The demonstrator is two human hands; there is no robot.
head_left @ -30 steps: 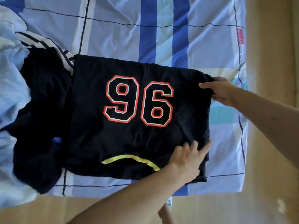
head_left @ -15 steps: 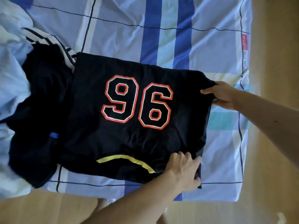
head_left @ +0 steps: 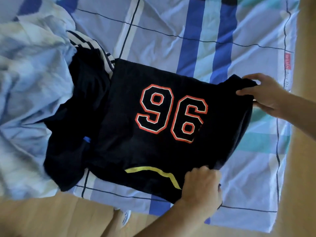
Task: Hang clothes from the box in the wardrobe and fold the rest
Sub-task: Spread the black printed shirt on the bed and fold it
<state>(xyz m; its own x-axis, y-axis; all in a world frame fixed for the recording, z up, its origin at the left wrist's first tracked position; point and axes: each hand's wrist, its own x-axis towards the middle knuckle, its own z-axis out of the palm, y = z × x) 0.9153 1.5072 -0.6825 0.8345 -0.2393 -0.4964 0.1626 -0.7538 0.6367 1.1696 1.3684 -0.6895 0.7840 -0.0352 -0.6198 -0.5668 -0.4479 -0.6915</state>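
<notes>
A black shirt (head_left: 136, 144) with a red-and-white "96" and a yellow neckline stripe lies on the bed sheet (head_left: 196, 40). My right hand (head_left: 266, 94) grips the shirt's far right corner, thumb on top, and that edge is lifted off the sheet. My left hand (head_left: 201, 189) holds the near right corner by the yellow stripe, fingers curled over the cloth. The lifted right edge has begun to roll leftward and covers the rim of the "6".
Another dark garment (head_left: 75, 130) lies bunched to the left of the shirt, with a striped piece (head_left: 92, 47) behind it. A crumpled pale blue duvet (head_left: 29, 100) fills the left. Wooden floor (head_left: 51, 218) shows below and right of the bed.
Both hands have closed on the shirt's right corners and raised that edge, starting it leftward over the "6". The camera has shifted, so the shirt sits further right.
</notes>
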